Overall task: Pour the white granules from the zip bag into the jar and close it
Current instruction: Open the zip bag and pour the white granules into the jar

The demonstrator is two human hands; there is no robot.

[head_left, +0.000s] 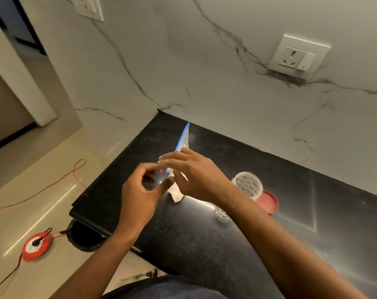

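Note:
A clear zip bag [184, 137] with a blue zip strip is held up over the black counter [204, 238], its white-filled lower corner showing below my hands. My left hand [140, 190] pinches the bag's near end between thumb and fingers. My right hand [191, 171] holds the bag from the right side, fingers extended over it. To the right stands an open clear jar [248, 183], empty as far as I can tell. Its red lid [268, 201] lies flat on the counter just beside it, partly hidden by my right forearm.
A marble wall with a socket [297, 57] backs the counter. The counter's left edge drops to a tiled floor, where a red extension reel [35, 246] and its thin cable lie. A dark round bin [86, 236] sits under the counter's corner.

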